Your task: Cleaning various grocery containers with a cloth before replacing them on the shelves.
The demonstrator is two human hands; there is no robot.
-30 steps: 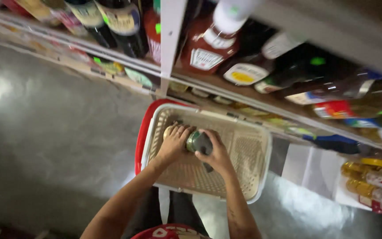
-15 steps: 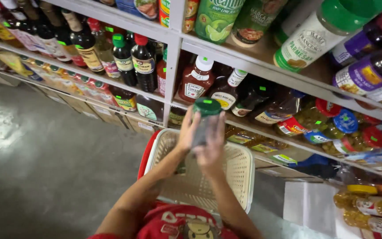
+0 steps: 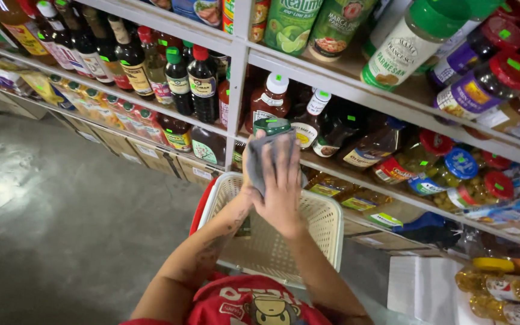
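Presently one green-capped jar [image 3: 270, 135] is gripped by two hands, left hand [image 3: 251, 171] and right hand [image 3: 283, 189], fingers [image 3: 284, 153] pressed together around it, above one cream basket [image 3: 326, 225].

Green-lidded jar [image 3: 270, 127] mostly behind grey cloth [image 3: 265, 161].

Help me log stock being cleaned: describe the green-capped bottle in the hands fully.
The bottle has a green cap and stands upright above the cream basket, level with the sauce shelf. A grey cloth covers its body; the right hand presses that cloth on, the left hand grips behind. Label and contents are hidden.
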